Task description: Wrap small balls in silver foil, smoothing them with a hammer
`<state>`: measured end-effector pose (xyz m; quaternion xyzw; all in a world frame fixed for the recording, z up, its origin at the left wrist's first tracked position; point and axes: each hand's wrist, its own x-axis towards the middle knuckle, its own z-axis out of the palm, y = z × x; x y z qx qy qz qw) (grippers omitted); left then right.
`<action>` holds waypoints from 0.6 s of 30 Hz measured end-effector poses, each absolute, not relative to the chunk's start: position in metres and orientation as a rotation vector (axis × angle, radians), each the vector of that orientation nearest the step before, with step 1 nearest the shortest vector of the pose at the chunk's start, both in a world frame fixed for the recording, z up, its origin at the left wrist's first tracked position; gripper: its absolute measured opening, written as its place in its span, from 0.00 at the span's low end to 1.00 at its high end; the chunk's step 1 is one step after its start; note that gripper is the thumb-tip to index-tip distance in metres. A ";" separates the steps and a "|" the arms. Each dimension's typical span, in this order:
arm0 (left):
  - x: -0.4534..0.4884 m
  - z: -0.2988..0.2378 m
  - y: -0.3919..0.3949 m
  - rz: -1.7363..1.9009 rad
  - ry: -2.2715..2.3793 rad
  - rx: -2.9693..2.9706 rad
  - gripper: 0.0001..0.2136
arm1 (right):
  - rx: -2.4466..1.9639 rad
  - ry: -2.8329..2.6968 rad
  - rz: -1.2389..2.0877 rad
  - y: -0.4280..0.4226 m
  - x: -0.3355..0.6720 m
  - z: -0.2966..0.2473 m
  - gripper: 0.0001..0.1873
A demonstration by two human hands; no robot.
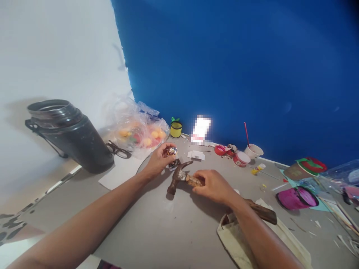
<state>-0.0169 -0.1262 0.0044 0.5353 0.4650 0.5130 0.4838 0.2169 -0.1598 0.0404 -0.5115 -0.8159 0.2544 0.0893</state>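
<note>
My left hand (158,160) pinches a small shiny round object (172,151) between thumb and fingers, just above a small box of dark bits (174,164) on the grey table (157,220). My right hand (214,185) is closed round the wooden handle of a claw hammer (179,177), close to its head. The hammer lies low over the table, its head pointing left toward the small box. The handle's far end (265,213) sticks out behind my right wrist.
A large dark jar (70,136) lies at the left by black scissors (119,149) and a plastic bag of coloured things (140,130). White paper (119,173), a yellow cup (176,129), red tubs (241,158), a white cup (254,150), pink craft pieces (297,197) and a cloth bag (238,239) lie around.
</note>
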 end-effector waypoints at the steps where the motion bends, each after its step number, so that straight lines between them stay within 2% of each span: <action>1: -0.017 0.006 -0.127 1.242 1.179 1.343 0.17 | -1.511 -2.452 0.816 -0.162 0.214 0.039 0.03; 5: -0.020 0.004 -0.126 1.200 1.414 1.645 0.08 | -1.465 -2.519 0.967 -0.168 0.208 0.031 0.09; 8: -0.025 -0.002 -0.123 1.087 1.456 2.049 0.04 | -1.460 -2.589 0.950 -0.170 0.206 0.026 0.12; 13: -0.026 0.000 -0.118 0.596 1.466 2.595 0.11 | -1.446 -2.715 0.904 -0.169 0.204 0.021 0.13; 18: -0.019 0.012 -0.112 0.221 1.520 2.770 0.11 | -1.439 -2.777 0.815 -0.169 0.203 0.017 0.14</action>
